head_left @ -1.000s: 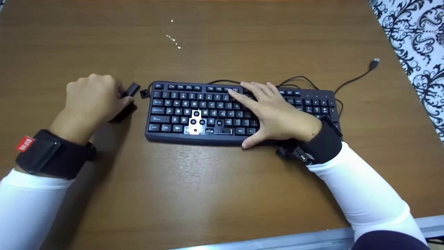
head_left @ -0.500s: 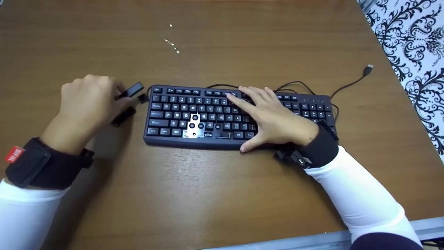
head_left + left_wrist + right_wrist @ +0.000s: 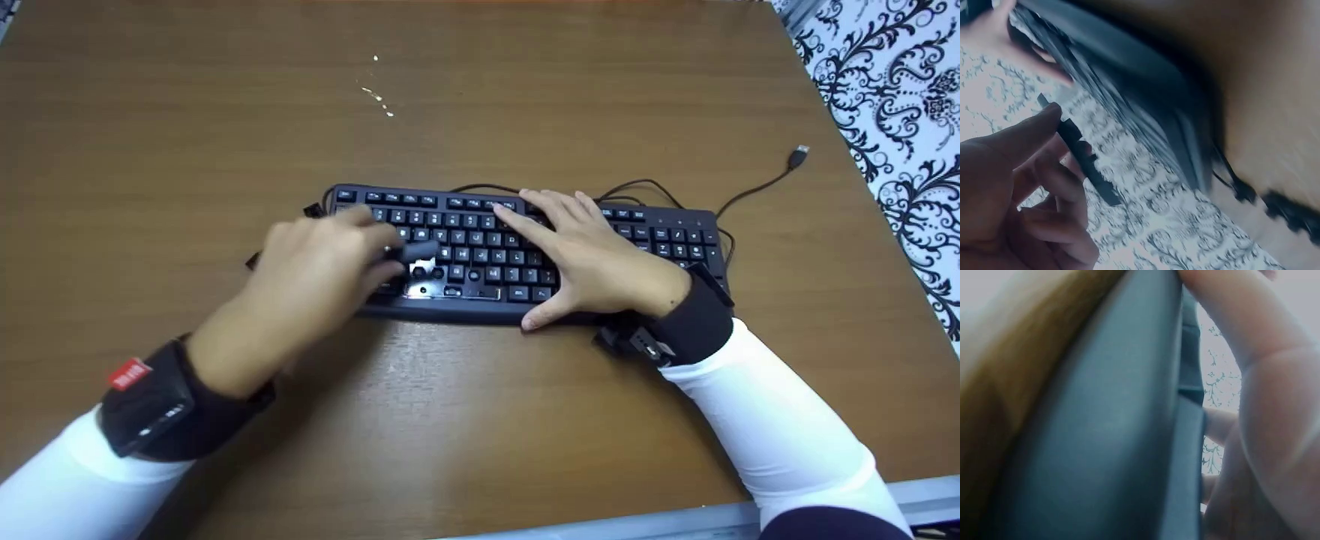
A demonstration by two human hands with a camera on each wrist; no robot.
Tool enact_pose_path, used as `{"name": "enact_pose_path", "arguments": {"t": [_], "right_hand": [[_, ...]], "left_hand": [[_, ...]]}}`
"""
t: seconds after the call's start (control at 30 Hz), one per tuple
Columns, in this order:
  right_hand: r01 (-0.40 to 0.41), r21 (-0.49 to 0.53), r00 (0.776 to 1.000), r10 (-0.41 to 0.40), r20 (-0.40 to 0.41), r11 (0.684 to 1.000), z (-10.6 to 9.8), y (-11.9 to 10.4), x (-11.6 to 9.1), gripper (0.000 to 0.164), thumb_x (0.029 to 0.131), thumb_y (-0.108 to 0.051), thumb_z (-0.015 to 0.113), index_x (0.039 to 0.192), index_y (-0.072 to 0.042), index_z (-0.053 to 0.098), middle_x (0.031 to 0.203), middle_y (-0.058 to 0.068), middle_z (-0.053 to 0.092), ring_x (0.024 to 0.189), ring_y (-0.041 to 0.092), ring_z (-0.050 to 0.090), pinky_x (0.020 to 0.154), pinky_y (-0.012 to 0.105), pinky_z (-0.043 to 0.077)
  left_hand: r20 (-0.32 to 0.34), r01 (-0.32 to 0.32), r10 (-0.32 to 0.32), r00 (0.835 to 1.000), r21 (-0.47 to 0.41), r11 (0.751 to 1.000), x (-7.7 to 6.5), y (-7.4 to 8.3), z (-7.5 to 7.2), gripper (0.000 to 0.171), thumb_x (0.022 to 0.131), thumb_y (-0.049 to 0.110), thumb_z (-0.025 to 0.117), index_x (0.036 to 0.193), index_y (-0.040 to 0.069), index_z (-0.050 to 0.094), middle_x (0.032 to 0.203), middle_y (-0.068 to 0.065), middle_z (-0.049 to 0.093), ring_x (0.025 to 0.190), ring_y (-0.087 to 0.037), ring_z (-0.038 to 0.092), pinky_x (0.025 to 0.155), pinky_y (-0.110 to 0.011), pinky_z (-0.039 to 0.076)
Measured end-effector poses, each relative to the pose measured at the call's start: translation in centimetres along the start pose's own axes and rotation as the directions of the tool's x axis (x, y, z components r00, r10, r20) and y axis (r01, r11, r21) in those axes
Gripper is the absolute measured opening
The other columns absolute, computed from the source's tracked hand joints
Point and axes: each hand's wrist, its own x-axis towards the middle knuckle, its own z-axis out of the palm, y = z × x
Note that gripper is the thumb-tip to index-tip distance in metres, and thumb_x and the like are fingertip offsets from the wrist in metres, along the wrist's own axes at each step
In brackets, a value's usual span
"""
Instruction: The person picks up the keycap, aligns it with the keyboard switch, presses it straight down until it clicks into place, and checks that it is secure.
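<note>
A black keyboard (image 3: 450,309) lies on the table, a patch of its keys gone and the shiny base (image 3: 424,287) showing. My left hand (image 3: 319,262) is over its left part and pinches a long black space bar keycap (image 3: 420,251) between thumb and fingers. In the left wrist view the keycap (image 3: 1090,163) is seen from the side, short tabs along it. My right hand (image 3: 581,251) rests spread on the keyboard, thumb at the front edge. The right wrist view shows that thumb (image 3: 1275,382) beside the keyboard's front edge (image 3: 1112,410).
A loose small black keycap (image 3: 313,211) lies by the keyboard's left back corner. More loose keycaps (image 3: 1292,212) lie farther left, mostly behind my left hand in the head view. The cable with its USB plug (image 3: 798,157) trails at the back right. Patterned cloth (image 3: 892,127) borders the table.
My left hand has moved right with the space bar keycap, from beside the keyboard to over its bare patch. My right hand has stayed in place on the keyboard.
</note>
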Motion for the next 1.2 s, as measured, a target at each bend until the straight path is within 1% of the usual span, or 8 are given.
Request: {"name": "enact_pose_path", "arguments": {"t": [0.13, 0.23, 0.43, 0.57, 0.67, 0.83, 1.07, 1.2], "right_hand": [[0.0, 0.0, 1.0, 0.0, -0.004, 1.0, 0.1, 0.0, -0.1, 0.131, 0.06, -0.079, 0.075, 0.161, -0.032, 0.007, 0.167, 0.016, 0.011, 0.154, 0.037, 0.012, 0.123, 0.064, 0.004], [0.0, -0.003, 1.0, 0.0, -0.012, 1.0, 0.1, 0.0, -0.1, 0.13, 0.06, -0.079, 0.075, 0.161, -0.032, 0.007, 0.167, 0.016, 0.012, 0.153, 0.037, 0.012, 0.122, 0.064, 0.005], [0.0, -0.002, 1.0, 0.0, -0.007, 1.0, 0.0, 0.1, -0.1, 0.13, 0.061, -0.08, 0.074, 0.161, -0.032, 0.007, 0.167, 0.016, 0.011, 0.153, 0.037, 0.013, 0.122, 0.064, 0.005], [0.002, -0.001, 1.0, -0.002, -0.016, 1.0, 0.0, 0.1, -0.1, 0.129, 0.061, -0.079, 0.075, 0.161, -0.032, 0.008, 0.166, 0.016, 0.012, 0.153, 0.037, 0.013, 0.122, 0.064, 0.005], [0.007, -0.001, 1.0, -0.007, -0.016, 1.0, 0.0, 0.1, -0.1, 0.129, 0.061, -0.079, 0.075, 0.161, -0.031, 0.009, 0.166, 0.017, 0.012, 0.153, 0.037, 0.013, 0.122, 0.065, 0.005], [0.012, 0.002, 1.0, -0.012, -0.019, 1.0, 0.0, 0.1, -0.1, 0.129, 0.062, -0.079, 0.075, 0.161, -0.031, 0.009, 0.166, 0.017, 0.013, 0.153, 0.037, 0.013, 0.122, 0.065, 0.005], [0.016, 0.01, 0.999, -0.016, -0.029, 1.0, 0.1, 0.1, -0.2, 0.128, 0.062, -0.077, 0.076, 0.161, -0.03, 0.01, 0.166, 0.017, 0.014, 0.153, 0.036, 0.014, 0.122, 0.065, 0.006], [0.013, 0.013, 1.0, -0.013, -0.026, 1.0, 0.1, 0.1, -0.2, 0.129, 0.061, -0.077, 0.077, 0.161, -0.03, 0.01, 0.166, 0.017, 0.013, 0.153, 0.036, 0.013, 0.122, 0.065, 0.005]], "left_hand": [[0.01, -0.056, 0.056, 0.998, 0.022, 0.998, 0.3, 1.1, 0.6, 0.018, 0.088, 0.027, 0.076, 0.099, 0.013, 0.074, 0.089, -0.007, 0.07, 0.066, -0.025, 0.067, 0.05, -0.039, 0.053], [0.013, -0.077, 0.077, 0.997, 0.038, 0.996, 0.6, 1.7, 1.0, 0.018, 0.088, 0.028, 0.077, 0.098, 0.014, 0.075, 0.087, -0.006, 0.07, 0.066, -0.026, 0.068, 0.049, -0.039, 0.052], [0.044, -0.108, 0.108, 0.993, 0.013, 0.994, 1.4, 2.7, 2.0, 0.017, 0.088, 0.028, 0.076, 0.101, 0.016, 0.077, 0.09, -0.006, 0.072, 0.07, -0.025, 0.069, 0.055, -0.04, 0.057], [0.061, -0.133, 0.13, 0.99, 0.038, 0.99, 1.9, 3.4, 2.7, 0.015, 0.088, 0.029, 0.076, 0.098, 0.018, 0.077, 0.089, -0.005, 0.072, 0.068, -0.024, 0.069, 0.054, -0.039, 0.056], [0.07, -0.141, 0.137, 0.988, 0.054, 0.989, 2.1, 3.7, 3.1, 0.014, 0.088, 0.029, 0.077, 0.097, 0.017, 0.077, 0.089, -0.004, 0.071, 0.068, -0.024, 0.069, 0.053, -0.039, 0.055], [0.075, -0.131, 0.126, 0.989, 0.063, 0.989, 2.1, 3.9, 3.4, 0.013, 0.088, 0.028, 0.077, 0.096, 0.017, 0.077, 0.088, -0.003, 0.071, 0.068, -0.024, 0.069, 0.054, -0.041, 0.056], [0.079, -0.143, 0.139, 0.987, 0.038, 0.989, 2.1, 4.0, 3.6, 0.011, 0.087, 0.024, 0.078, 0.095, 0.018, 0.078, 0.088, -0.003, 0.068, 0.07, -0.026, 0.07, 0.056, -0.044, 0.058], [0.064, -0.143, 0.141, 0.988, 0.029, 0.989, 2.1, 4.0, 3.8, 0.012, 0.086, 0.024, 0.078, 0.096, 0.017, 0.077, 0.089, -0.003, 0.07, 0.07, -0.026, 0.07, 0.057, -0.044, 0.058]]}}
